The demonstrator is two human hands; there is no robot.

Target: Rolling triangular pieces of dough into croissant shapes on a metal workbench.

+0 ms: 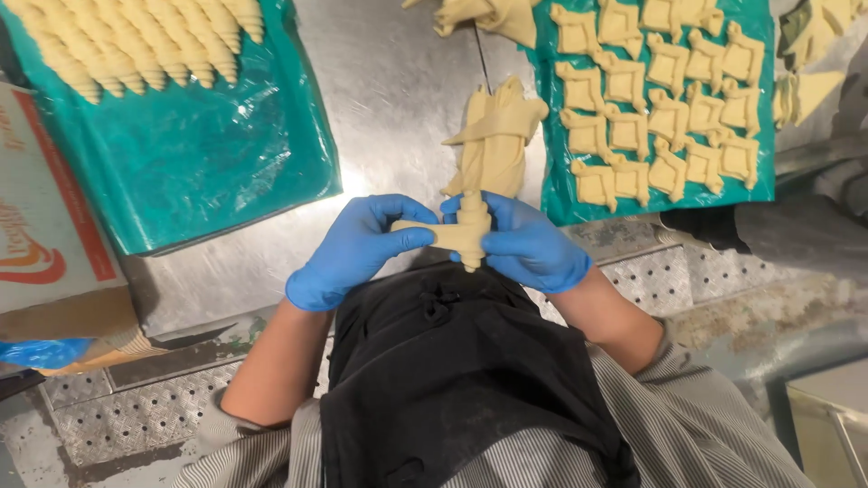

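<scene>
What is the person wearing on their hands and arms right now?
Both the left hand and the right hand wear smooth blue disposable gloves ending at the wrist. The forearms are bare; grey pinstriped sleeves are pushed up near the elbows.

The dough piece (459,234) is pale yellowish-beige, soft and matte, folded into a small cross shape: a flat strip runs sideways and a thicker, rolled part stands across it, its lower tip pointing toward the person. It is lifted just above the steel worktop, pinched at its left end and wrapped at its right. Just beyond it lies a stack of cut dough triangles (495,136), same colour, overlapping and pointing away.
</scene>
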